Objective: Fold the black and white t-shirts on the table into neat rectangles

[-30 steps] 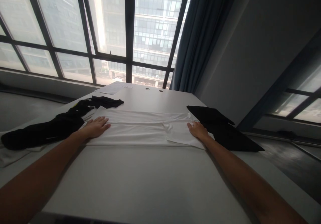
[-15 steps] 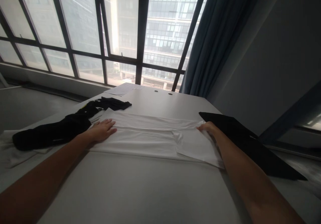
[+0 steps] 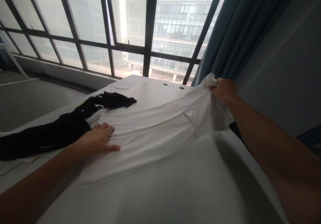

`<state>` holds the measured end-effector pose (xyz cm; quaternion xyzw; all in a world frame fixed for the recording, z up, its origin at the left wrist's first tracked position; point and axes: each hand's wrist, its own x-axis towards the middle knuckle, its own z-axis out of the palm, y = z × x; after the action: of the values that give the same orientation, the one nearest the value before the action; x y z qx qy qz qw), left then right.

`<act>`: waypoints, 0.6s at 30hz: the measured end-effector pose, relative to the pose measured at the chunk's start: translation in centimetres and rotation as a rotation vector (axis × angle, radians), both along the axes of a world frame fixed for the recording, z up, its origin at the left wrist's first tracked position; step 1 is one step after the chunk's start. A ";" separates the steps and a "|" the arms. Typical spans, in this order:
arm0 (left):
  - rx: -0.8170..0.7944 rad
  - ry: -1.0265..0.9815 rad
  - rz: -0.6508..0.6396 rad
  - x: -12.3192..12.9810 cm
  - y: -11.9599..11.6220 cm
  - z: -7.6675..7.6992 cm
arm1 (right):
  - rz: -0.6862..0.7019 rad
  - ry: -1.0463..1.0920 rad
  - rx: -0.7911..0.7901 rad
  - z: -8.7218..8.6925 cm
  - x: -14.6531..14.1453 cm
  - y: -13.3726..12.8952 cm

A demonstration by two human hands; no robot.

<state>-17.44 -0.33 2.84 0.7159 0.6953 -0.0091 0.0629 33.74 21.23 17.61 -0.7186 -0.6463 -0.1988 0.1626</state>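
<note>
A white T-shirt [image 3: 150, 133], folded lengthwise into a long strip, lies across the table with its right end raised. My right hand [image 3: 225, 88] grips the bunched end and holds it up off the tabletop; a sleeve part hangs below. On the shirt's left end rests my left hand [image 3: 99, 138], palm down with thumb and fingers apart. Just beyond that hand, dark clothing [image 3: 67, 127] with some yellow and white marks lies in a heap, with pale fabric partly under it.
The white table [image 3: 155, 197] reaches toward the windows. Paper sheets [image 3: 129, 82] lie at its far left edge, near two round dark cable holes. A blue curtain [image 3: 233, 40] hangs at the right. Part of a black flat object [image 3: 237, 132] shows behind my right arm.
My right hand has lifted the shirt's right end up and away from the table. My left hand stays on the left end, its thumb now spread wider. The view has shifted slightly.
</note>
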 end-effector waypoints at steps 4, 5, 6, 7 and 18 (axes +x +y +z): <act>0.019 -0.001 0.023 1.2 -0.9 0.5 | -0.005 0.174 0.043 -0.6 -5.1 2.1; 0.021 -0.003 0.041 1.2 -0.9 0.8 | 0.014 0.172 -0.016 -1.5 -6.4 1.9; 0.019 -0.002 0.064 1.2 -0.7 1.2 | 0.051 0.146 -0.091 -2.6 -7.7 1.3; 0.017 0.002 0.090 1.1 -0.5 1.6 | 0.122 0.093 -0.167 -3.9 -8.9 0.2; 0.293 0.051 -0.084 -1.4 1.9 0.3 | 1.049 0.131 -0.462 -13.6 -15.3 -21.3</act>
<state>-18.84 1.60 3.12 0.7454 0.6600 0.0715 -0.0604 18.40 -0.03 4.00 -0.3297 -0.9314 0.0995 0.1178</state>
